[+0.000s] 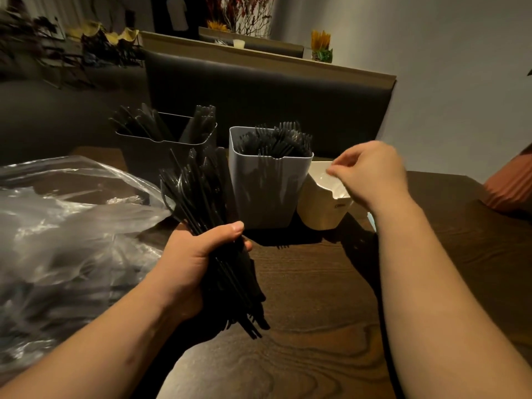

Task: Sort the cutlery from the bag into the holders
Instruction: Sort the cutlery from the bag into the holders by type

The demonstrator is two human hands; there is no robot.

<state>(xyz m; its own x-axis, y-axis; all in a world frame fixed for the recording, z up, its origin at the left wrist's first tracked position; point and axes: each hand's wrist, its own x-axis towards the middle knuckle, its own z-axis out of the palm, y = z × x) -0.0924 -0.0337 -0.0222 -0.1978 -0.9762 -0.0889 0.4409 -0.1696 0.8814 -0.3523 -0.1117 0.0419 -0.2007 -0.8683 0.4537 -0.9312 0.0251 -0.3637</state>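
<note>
I think the sorting is partway done. The left hand grips a big bunch of black plastic cutlery, just beside the clear plastic bag. The tall grey plastic holder is packed with black forks. The right hand hangs over the cream paper tub with its fingers curled. It is blurry, so I cannot tell if it pinches anything. Next, it likely needs to pull one piece from the bunch.
</note>
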